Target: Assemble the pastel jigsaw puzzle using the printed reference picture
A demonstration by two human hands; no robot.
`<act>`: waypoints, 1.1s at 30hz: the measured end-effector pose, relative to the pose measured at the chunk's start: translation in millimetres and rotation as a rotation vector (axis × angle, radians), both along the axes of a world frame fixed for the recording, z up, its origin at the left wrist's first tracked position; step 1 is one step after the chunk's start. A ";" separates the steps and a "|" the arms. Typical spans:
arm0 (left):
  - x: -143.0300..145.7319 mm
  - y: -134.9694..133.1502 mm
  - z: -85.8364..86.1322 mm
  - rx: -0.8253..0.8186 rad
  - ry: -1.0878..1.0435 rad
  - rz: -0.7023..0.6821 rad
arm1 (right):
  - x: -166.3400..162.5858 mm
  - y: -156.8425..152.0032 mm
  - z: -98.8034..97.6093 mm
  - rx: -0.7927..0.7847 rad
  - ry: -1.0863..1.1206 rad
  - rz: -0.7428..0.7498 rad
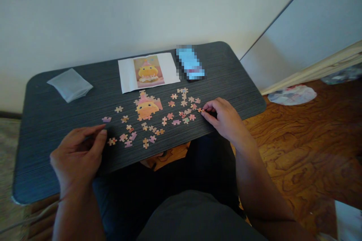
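Note:
On the right, my right hand [223, 118] pinches an orange-pink puzzle piece [200, 110] between thumb and index finger, low over the table. At the left, my left hand [80, 150] hovers with loosely curved fingers, thumb and index tips close to each other, and I see nothing between them. Just beyond its fingertips lies a purple puzzle piece [106, 119], and to their right an orange-and-red piece [112, 141]. A partly joined puzzle [147, 107] with a yellow character in a pink hat sits mid-table. Loose puzzle pieces [176, 122] are scattered on both sides and in front of it.
Behind the puzzle lies a paper sheet [169, 68] printed with the same character. Beside it is a phone [190, 63], its screen blurred out. A translucent bag [70, 84] rests at the back left of the dark table [234, 83]. A wall stands behind.

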State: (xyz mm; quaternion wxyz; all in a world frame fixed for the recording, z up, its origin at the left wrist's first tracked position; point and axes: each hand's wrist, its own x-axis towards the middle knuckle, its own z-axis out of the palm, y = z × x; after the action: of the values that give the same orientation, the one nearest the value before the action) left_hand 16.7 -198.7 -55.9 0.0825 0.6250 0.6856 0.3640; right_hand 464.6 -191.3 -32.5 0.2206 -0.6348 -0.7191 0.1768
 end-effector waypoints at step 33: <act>42.8 2.5 32.5 0.183 0.134 -0.266 | -108.0 66.2 19.5 -0.340 0.409 0.325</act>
State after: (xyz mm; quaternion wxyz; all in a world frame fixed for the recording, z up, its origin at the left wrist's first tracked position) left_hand 59.5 -196.2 -23.4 0.0270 0.7379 0.5649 0.3684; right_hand 356.6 -125.0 -13.0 0.2201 -0.4904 -0.7120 0.4518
